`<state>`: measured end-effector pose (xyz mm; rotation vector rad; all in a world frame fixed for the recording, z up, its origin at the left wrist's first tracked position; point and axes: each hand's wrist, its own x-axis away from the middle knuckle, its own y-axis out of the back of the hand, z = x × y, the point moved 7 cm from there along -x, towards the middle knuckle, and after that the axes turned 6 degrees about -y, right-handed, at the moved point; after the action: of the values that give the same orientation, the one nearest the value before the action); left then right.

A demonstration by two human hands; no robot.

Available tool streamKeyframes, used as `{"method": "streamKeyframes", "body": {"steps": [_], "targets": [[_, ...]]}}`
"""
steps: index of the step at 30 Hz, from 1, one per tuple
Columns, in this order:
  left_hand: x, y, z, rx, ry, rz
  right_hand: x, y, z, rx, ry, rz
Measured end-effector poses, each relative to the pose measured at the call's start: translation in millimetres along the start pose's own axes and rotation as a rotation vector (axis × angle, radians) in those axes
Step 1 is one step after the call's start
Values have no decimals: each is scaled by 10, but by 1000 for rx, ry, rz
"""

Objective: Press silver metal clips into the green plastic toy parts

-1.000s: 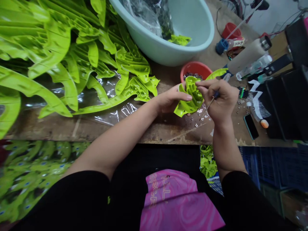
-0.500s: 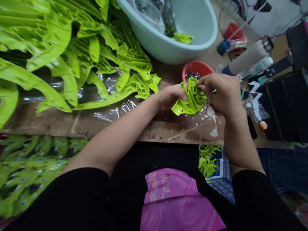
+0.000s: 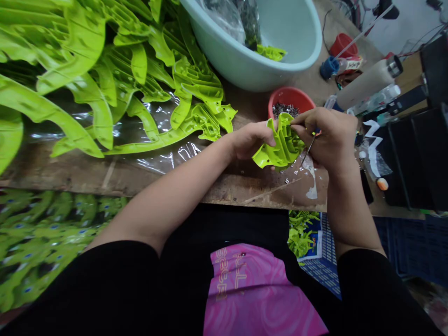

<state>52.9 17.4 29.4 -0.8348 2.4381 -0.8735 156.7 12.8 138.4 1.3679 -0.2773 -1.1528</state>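
Observation:
My left hand is closed around a lime-green moulded plastic part, thumb on its near side. Ribs and hollows on the part's inner face show. Curled over the part's right side is my right hand, thumb and index finger pinched at its upper right edge. A screwdriver lies in the right hand, its thin metal shaft pointing down; the handle is mostly hidden. Whether a small clip sits between the right fingertips I cannot tell. Small metal clips lie scattered on the wooden table below.
A red bowl of metal clips stands just behind the part. Beyond it is a large pale-blue basin. Green plastic parts pile up at left. A bottle and a black case are at right.
The view has shifted slightly, so the hands and part appear a little further right. Both hands keep their hold, and the screwdriver stays in the right hand.

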Motion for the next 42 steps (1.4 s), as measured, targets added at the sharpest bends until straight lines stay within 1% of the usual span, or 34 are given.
{"method": "streamKeyframes", "body": {"steps": [3,5,11,16,19,23,26,29,32,35,38,42], "targets": [[-12,6,14,25,-3,-2,3,28,14,-15,49,-26],[-26,6,24,38,-7,6,11,28,2,11,49,-9],[-34,-9,19,29,-20,23,52,-22,-83,-10,-37,100],[-34,20,47,25,-7,-5,68,-33,-99,-16,-71,99],[-41,27,50,34,-15,-1,82,-43,-105,-26,-98,105],[-42,27,51,39,-7,1,99,-40,-87,22,-74,56],[-44,-11,39,49,-13,57,110,-45,-96,50,-89,-3],[-45,-34,32,58,-16,88,126,-77,-93,25,-104,-44],[-48,-18,37,55,-18,66,148,-102,-75,0,-108,-91],[-52,14,67,42,-9,39,170,-104,-44,24,-76,-119],[-55,29,92,12,0,36,156,-120,-24,74,-60,-57],[-49,17,69,20,-22,43,36,-108,2,128,-103,66]]}}
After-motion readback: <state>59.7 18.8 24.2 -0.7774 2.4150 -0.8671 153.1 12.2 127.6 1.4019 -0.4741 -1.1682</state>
